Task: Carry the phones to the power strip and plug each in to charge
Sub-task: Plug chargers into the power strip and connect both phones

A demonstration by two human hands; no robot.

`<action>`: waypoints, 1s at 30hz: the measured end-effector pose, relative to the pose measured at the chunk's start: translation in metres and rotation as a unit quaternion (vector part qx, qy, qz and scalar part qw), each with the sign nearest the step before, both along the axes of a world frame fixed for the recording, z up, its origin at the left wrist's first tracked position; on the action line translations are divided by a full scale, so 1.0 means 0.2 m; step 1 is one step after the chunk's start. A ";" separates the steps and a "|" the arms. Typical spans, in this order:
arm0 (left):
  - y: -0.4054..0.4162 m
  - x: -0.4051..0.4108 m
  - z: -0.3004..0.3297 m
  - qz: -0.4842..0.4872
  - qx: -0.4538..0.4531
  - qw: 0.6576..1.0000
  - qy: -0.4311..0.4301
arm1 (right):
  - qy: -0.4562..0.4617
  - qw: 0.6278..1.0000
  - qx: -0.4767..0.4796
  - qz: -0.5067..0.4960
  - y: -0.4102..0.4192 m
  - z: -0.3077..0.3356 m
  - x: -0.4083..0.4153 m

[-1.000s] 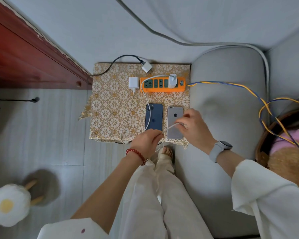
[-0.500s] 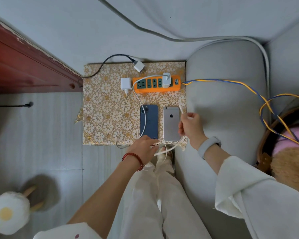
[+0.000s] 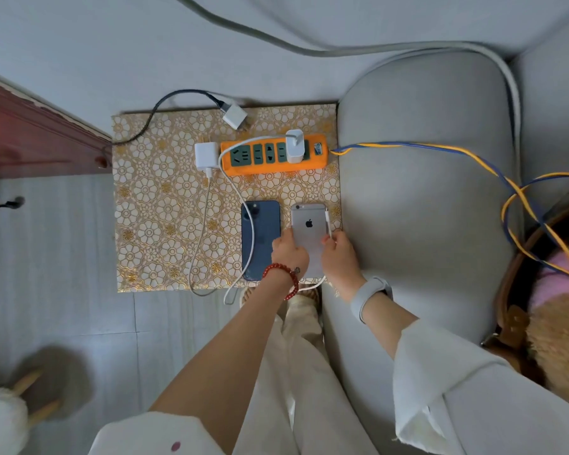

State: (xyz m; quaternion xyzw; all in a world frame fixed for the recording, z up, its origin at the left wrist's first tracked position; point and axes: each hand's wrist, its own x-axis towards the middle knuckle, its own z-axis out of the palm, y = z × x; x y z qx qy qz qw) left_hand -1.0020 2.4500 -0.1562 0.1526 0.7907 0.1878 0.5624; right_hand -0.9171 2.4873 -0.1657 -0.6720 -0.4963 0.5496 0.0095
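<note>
On the gold floral-patterned table [image 3: 165, 224], two phones are laid face down side by side near its front edge: a dark blue phone [image 3: 260, 224] on the left and a silver phone [image 3: 307, 221] just to its right. The silver phone is touched at its left edge by the left hand [image 3: 288, 251], whose fingers are curled against it, though a full grip cannot be told. A white cable end [image 3: 328, 223] is pinched in the grip of the right hand [image 3: 337, 257] and held along the silver phone's right edge. Behind the phones an orange power strip [image 3: 273, 155] is seen, with a white charger [image 3: 294, 146] plugged in near its right end; a white cable [image 3: 240, 198] is run from it across the blue phone. A second white charger [image 3: 206, 156] is lying just beside the strip's left end, and a third adapter [image 3: 234, 115] on a black cord lies behind.
</note>
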 end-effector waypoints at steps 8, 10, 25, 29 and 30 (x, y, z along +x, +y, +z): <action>-0.02 -0.07 -0.01 0.059 0.037 0.998 0.000 | 0.060 0.997 -0.016 -0.049 0.02 0.01 0.00; -0.05 -0.10 0.01 0.059 0.047 0.997 0.010 | 0.079 0.995 -0.024 -0.048 0.02 0.04 0.00; -0.15 -0.30 0.21 0.368 0.107 0.920 -0.086 | 0.155 0.981 0.021 0.110 -0.16 0.37 0.03; -0.14 -0.32 0.22 0.419 0.120 0.894 -0.102 | 0.130 0.984 0.022 0.121 -0.19 0.40 0.02; -0.13 -0.32 0.22 0.429 0.120 0.889 -0.105 | 0.124 0.984 0.022 0.124 -0.20 0.40 0.01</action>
